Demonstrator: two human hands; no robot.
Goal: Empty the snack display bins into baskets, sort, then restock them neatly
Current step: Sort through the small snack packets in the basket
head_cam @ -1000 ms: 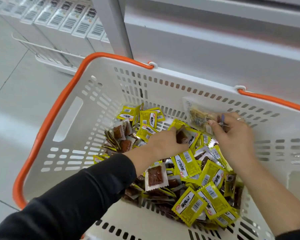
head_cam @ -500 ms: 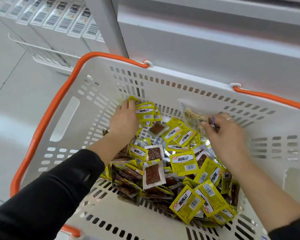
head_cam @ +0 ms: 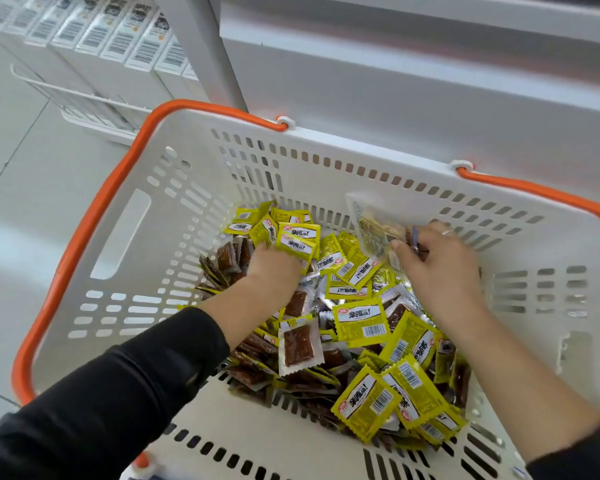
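Note:
A white basket (head_cam: 129, 237) with orange handles holds a heap of small yellow snack packets (head_cam: 359, 322) mixed with clear packets of brown snack (head_cam: 298, 344). My left hand (head_cam: 274, 268) is deep in the far left of the heap, fingers curled around a small stack of yellow packets (head_cam: 298, 239). My right hand (head_cam: 437, 261) is at the far right of the heap, shut on a pale, clear-fronted snack packet (head_cam: 374, 226) held against the basket's back wall, along with some dark packets under the fingers.
A white shelf unit (head_cam: 395, 74) rises just behind the basket. Rows of white boxes with barcodes (head_cam: 111, 39) stand on a low shelf at the upper left. Grey tiled floor (head_cam: 18, 174) lies to the left.
My left hand moved from the heap's middle to its far left and has closed on a stack of yellow packets. My right hand stays on the pale packet, nearly still.

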